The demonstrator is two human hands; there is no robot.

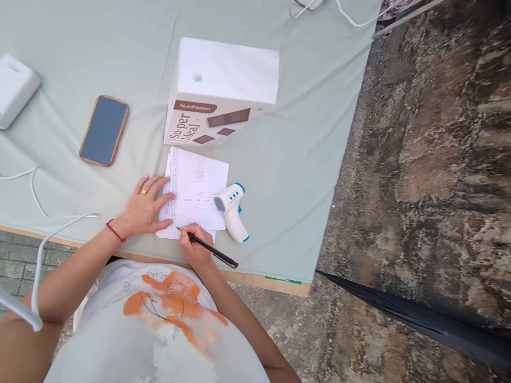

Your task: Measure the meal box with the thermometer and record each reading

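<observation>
My right hand (196, 247) grips a black pen (213, 249), its tip touching the lower part of a sheet of paper (199, 213). The sheet carries printed lines, and its left margin is filled with small writing too fine to read. My left hand (147, 207), with a ring and a red bracelet, lies flat with fingers spread over the left edge of the paper. A white and blue infrared thermometer (233, 213) lies partly on the sheet's right edge. More paper shows beneath the top sheet.
A white box (227, 80) marked NutriMotion stands just behind the paper. A phone (104, 130) and a white power bank (15, 90) lie to the left, with a white cable (40, 202). A folded black umbrella-like thing (415, 314) is at the right, beyond the table edge.
</observation>
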